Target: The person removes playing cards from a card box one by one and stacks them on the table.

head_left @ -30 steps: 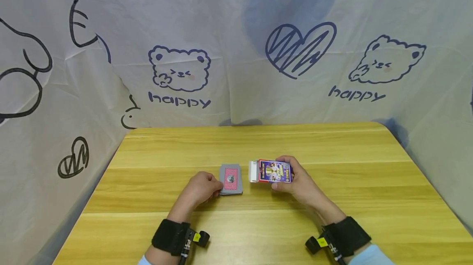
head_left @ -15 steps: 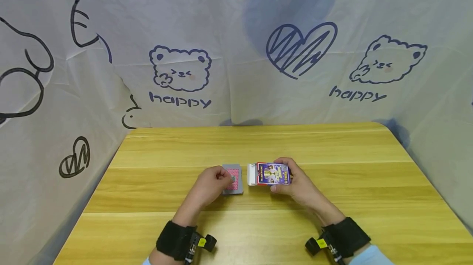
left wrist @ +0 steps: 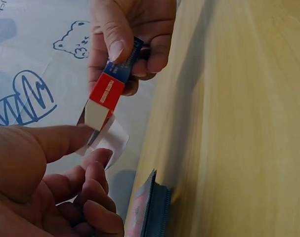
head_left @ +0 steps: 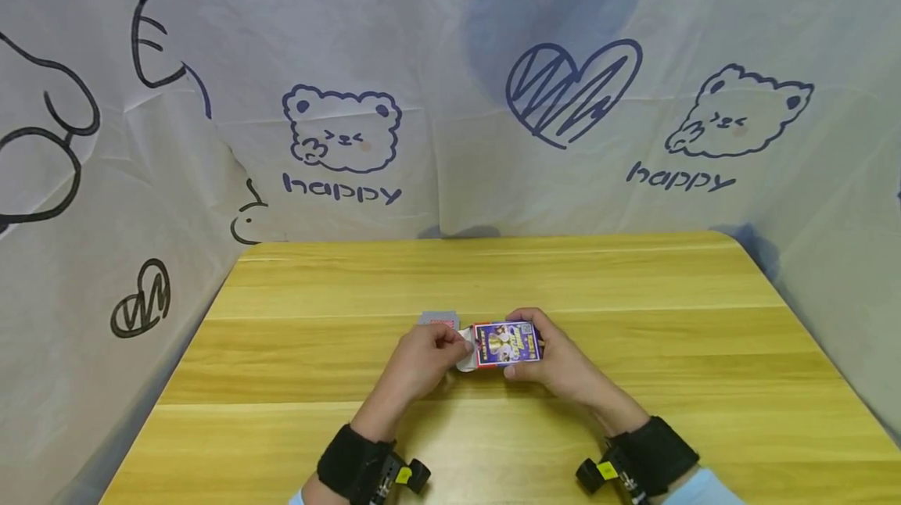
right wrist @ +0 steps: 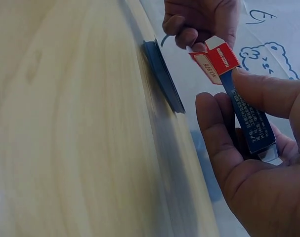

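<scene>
A purple and red playing-card box point(head_left: 505, 343) is held above the table, its white end flaps standing out on the left. My right hand point(head_left: 556, 358) grips it by the sides, thumb on the near side. At the flapped end, my left hand point(head_left: 426, 358) pinches a white flap point(left wrist: 112, 139) between thumb and index finger. The inside of the box is hidden. Behind the left hand, a deck of cards point(head_left: 438, 318) with a grey border and red patterned back lies on the table, partly covered in the head view. Its stacked edge point(right wrist: 162, 76) shows in the right wrist view.
The wooden table point(head_left: 633, 286) reaches a white cloth backdrop point(head_left: 450, 161) with drawn bears and hearts at the back and sides. A black strap point(head_left: 355, 462) with a small camera sits on each wrist.
My left hand has moved right from the deck to the box's flap and now pinches it. My right hand has brought the box slightly left and nearer. The deck has stayed put.
</scene>
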